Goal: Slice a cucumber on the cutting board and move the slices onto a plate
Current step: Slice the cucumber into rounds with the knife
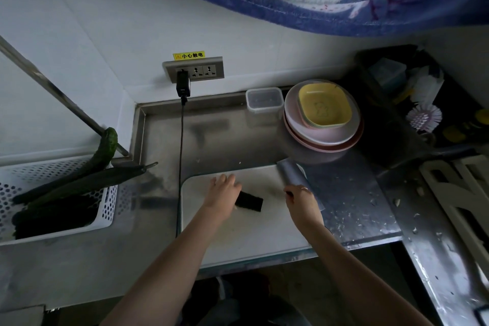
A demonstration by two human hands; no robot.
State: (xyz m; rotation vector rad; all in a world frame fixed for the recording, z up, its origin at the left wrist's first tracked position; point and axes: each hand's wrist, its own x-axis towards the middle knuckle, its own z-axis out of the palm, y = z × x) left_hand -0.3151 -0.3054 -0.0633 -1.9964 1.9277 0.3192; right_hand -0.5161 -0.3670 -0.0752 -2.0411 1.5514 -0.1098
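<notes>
counter [211, 135]: brushed steel | basket [111, 209]: perforated plastic | cutting board [251, 233]: matt

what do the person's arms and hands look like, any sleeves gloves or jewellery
Both forearms are bare all the way to the bottom edge of the picture: no sleeves show, and neither hand wears a glove. The left hand has no ring, watch or band that can be seen. The right hand wears a thin ring on one finger. No watch or bracelet shows on either wrist.
</notes>
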